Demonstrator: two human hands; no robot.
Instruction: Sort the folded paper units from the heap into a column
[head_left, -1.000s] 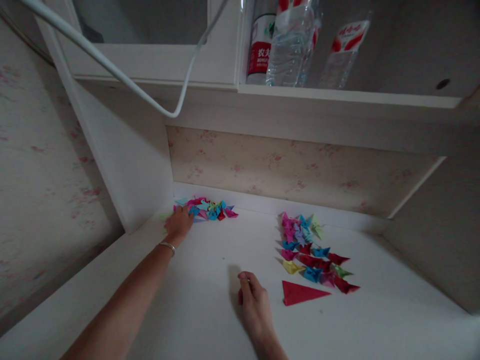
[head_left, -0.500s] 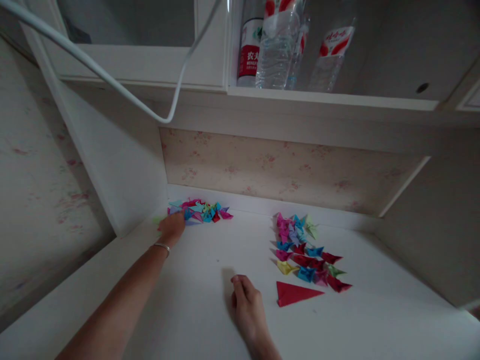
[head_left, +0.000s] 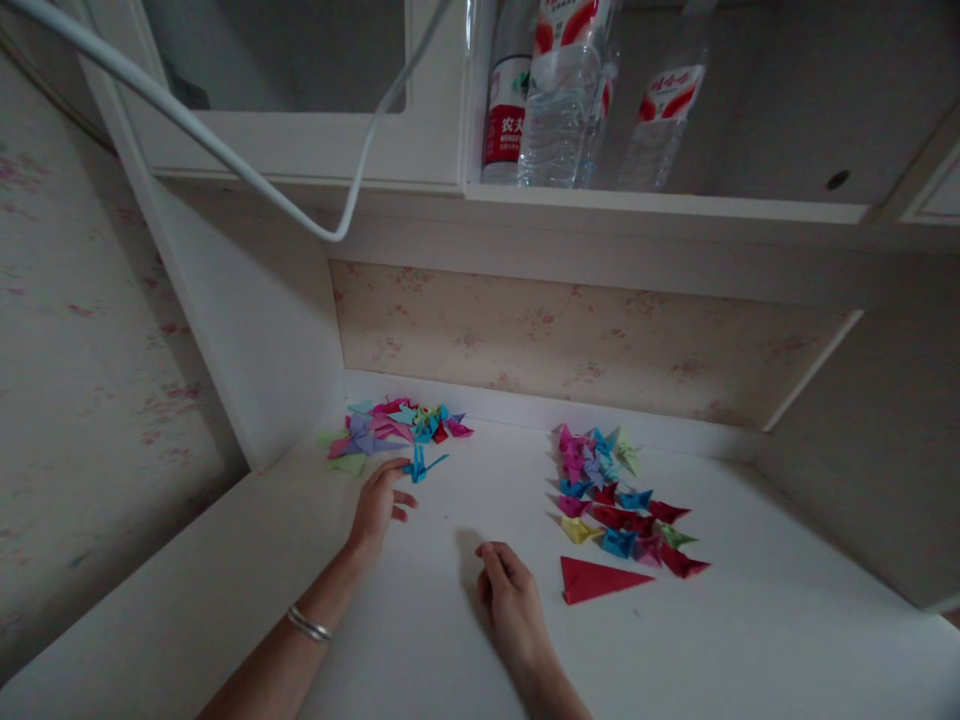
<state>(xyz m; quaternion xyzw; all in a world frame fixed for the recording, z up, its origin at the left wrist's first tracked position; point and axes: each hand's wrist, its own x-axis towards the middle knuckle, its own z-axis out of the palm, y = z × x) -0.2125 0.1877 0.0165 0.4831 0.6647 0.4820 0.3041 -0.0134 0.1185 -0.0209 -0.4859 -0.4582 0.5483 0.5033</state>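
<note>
A blue origami crane is pinched between the thumb and fingers of my left hand, its other fingers loose, just in front of the left pile. That pile of folded paper cranes, in pink, purple, green and blue, lies by the back left corner. My right hand rests on the table with its fingers curled in, and nothing shows in them. To its right a flat red paper triangle lies on the table. Behind the triangle are several folded paper pieces in red, blue, yellow and pink, partly in rows.
The white table ends at a low back ledge and side panels. Overhead, a shelf holds clear plastic bottles. A white curved rod or cable hangs across the upper left.
My left hand has drawn back from the left pile, toward me and to the right, bringing the blue crane out. My right hand stays in place, fingers curled. The view has shifted slightly.
</note>
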